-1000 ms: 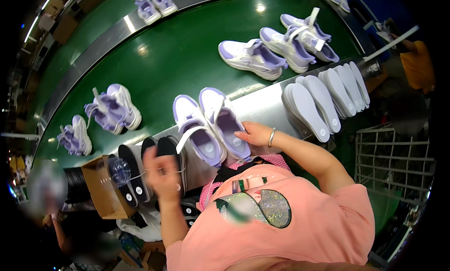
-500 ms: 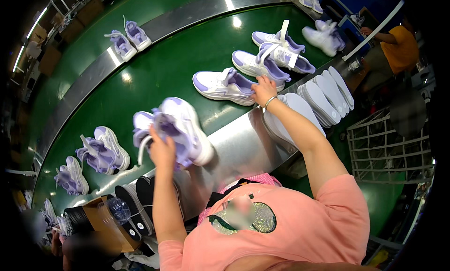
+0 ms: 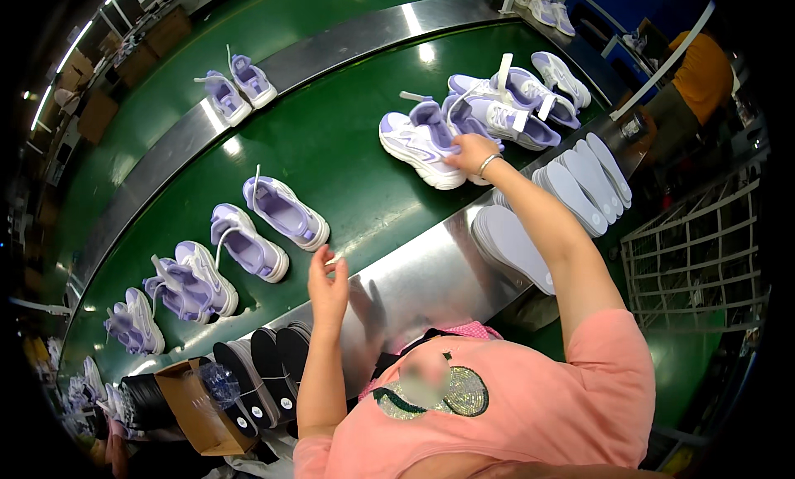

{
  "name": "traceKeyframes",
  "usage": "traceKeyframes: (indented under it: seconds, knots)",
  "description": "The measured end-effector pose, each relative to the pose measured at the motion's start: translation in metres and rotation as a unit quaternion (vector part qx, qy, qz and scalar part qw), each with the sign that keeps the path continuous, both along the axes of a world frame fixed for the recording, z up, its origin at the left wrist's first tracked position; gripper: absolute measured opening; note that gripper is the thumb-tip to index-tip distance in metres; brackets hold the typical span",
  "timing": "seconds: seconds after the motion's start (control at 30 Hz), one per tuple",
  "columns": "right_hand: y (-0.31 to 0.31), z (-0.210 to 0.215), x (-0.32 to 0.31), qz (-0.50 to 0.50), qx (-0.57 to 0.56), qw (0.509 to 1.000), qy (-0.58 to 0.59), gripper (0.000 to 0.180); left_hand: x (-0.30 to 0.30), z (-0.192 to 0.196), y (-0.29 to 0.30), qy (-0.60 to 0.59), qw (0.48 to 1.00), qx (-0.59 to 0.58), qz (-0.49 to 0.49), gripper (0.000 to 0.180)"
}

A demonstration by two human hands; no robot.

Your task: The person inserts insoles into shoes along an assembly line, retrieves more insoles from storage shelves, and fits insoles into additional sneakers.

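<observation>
we see our right hand (image 3: 470, 154) in the upper middle of the frame, fingers curled onto the heel of a lilac-and-white sneaker (image 3: 421, 136), grasping it where it lies on the green belt (image 3: 331, 139). the sneaker is chunky, with a thick white moulded sole and a soft, padded purple collar. a thin metal bracelet (image 3: 489, 161) rings our wrist. just right of that shoe lie more sneakers (image 3: 517, 106) of the same kind, crowded together, with pale paper strips standing out of them.

our left hand (image 3: 329, 284) is at centre frame, above the steel rim (image 3: 414, 272), fingers loose and parted, holding nothing. nearest to it, up and to the left on the belt, sits a pair (image 3: 265, 226) of the same lilac shoes, side by side, openings up, each with a white strip poking from it. further down the left side, two more pairs (image 3: 166, 297) follow the curve of the belt, and another pair (image 3: 236, 86) lies in the upper left.

the belt is smooth, glossy and dark green, catching bright lamp glare; the steel rim along it is brushed and reflective, bent into an arc by the lens.

on the rim at right lies a fanned row of flat, pale lilac insoles (image 3: 571, 189), matte and foot-shaped, overlapping. at lower left stands a row of black insoles (image 3: 265, 371) beside a brown cardboard box (image 3: 195, 404). a white wire basket (image 3: 696, 255) fills the right edge. our shirt (image 3: 513, 404) is soft pink with a glittery round patch.
</observation>
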State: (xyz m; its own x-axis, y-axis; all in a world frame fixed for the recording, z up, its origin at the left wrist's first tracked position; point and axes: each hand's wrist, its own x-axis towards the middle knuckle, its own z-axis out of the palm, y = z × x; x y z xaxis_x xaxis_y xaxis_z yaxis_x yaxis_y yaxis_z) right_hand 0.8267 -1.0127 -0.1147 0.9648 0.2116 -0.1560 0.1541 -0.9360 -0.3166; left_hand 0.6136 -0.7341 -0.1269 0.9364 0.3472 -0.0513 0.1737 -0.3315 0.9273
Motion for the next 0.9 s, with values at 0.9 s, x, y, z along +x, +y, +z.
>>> traceKeyframes:
  seconds: [0.9]
  knots:
    - [-0.101, -0.022, -0.199, -0.037, -0.100, 0.994, -0.029, 0.041, -0.006, -0.013, -0.056, -0.058, 0.994, 0.075, -0.061, 0.028]
